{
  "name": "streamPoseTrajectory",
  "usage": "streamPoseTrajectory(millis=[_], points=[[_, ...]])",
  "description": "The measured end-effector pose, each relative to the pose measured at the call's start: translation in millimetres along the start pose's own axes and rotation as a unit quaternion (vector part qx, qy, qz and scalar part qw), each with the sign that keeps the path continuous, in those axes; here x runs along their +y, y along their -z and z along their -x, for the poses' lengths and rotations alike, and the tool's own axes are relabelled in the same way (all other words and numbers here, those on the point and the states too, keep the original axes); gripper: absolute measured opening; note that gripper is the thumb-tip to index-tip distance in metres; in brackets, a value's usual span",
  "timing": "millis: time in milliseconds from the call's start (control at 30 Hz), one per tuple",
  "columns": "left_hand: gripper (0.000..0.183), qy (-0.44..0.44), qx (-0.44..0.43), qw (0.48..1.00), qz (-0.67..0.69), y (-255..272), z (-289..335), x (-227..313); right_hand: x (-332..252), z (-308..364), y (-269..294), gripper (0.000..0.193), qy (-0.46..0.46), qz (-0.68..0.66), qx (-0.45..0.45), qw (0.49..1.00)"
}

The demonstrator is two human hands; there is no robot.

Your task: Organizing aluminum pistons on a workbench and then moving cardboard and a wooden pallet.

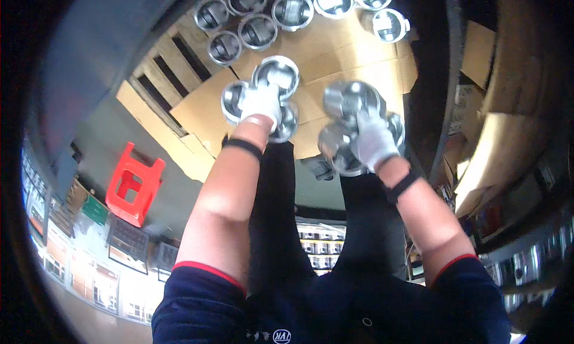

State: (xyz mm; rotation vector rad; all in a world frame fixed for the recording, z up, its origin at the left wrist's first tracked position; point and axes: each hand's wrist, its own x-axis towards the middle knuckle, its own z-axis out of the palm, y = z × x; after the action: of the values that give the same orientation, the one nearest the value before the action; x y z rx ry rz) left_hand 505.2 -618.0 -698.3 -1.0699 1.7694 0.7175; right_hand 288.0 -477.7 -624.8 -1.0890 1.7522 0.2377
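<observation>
My left hand [263, 105], in a white glove, is closed around a cluster of metal engine pistons [281, 75]. Three show around its fingers, one above, one to the left and one partly hidden below. To the right, my right hand [375, 142], also gloved, grips a second cluster of pistons [338, 99], somewhat blurred, with several round bodies pressed together. Both clusters are over a cardboard sheet [311, 72]; whether they touch it I cannot tell. Both wrists wear black bands.
Several more pistons [293, 12] stand along the far part of the cardboard, on a slatted wooden pallet [179, 60]. A red plastic stool [134, 185] is on the floor at left. Cardboard boxes [478, 54] lie at right. Racks with more metal parts [526, 265] show at lower right.
</observation>
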Motion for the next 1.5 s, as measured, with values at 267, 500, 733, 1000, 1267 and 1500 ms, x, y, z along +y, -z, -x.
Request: streamPoseTrajectory(millis=[267,500,733,1000,1267,1500], points=[[0.064,-0.096,0.17,0.977,0.081,90.4,257.6,-38.3,-44.4,261.7,106.4,0.03,-0.023,-0.336,0.155,0.929],[0.056,-0.13,0.137,0.902,0.389,186.8,430.4,-49.7,-80.3,464.1,241.0,0.042,0.093,-0.366,0.41,0.83],[0.058,-0.031,0.272,0.958,0.088,253.1,484.5,-25.4,37.3,642.1,308.7,0.051,0.032,-0.331,0.564,0.756],[0.073,-0.081,0.291,0.929,0.212,306.5,564.8,61.2,193.2,740.4,414.5,0.031,-0.228,-0.176,0.553,0.782],[0.042,-0.326,0.023,0.718,0.615,395.6,643.8,284.5,395.2,686.1,488.5,0.043,-0.363,-0.008,0.492,0.791],[0.051,-0.496,0.351,0.783,-0.135,450.9,678.2,487.6,429.5,671.4,478.3,0.04,-0.354,-0.042,0.42,0.835]])
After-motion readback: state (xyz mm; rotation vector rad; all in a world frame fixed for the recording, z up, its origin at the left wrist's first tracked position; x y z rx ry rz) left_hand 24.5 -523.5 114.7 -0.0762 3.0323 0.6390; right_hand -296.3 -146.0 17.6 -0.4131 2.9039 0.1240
